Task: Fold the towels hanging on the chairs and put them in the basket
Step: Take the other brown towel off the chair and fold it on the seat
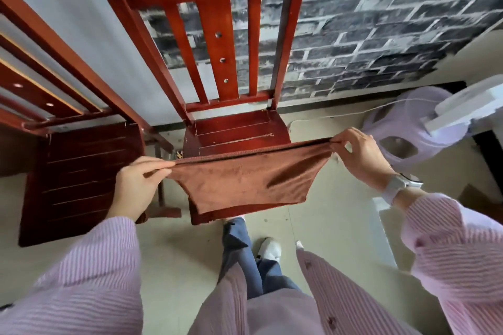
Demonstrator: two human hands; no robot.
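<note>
nearest, pink striped sleeves [89,275] reach forward. the left hand [136,185] pinches one top corner of the brown towel [239,182] between thumb and curled fingers; the right hand [359,155], a pale watch [400,185] on its wrist, pinches the other. pulled taut between them, the doubled top edge stays aligned, likely to square the fold. the cloth looks soft, short-piled, velvety, sagging into a rounded trapezoid. it hangs just above the slatted seat of a glossy red-brown wooden chair [234,133]. a second chair [76,171] stands left. beyond, a lilac mesh basket [408,133], then a painted brick wall [381,22].
</note>
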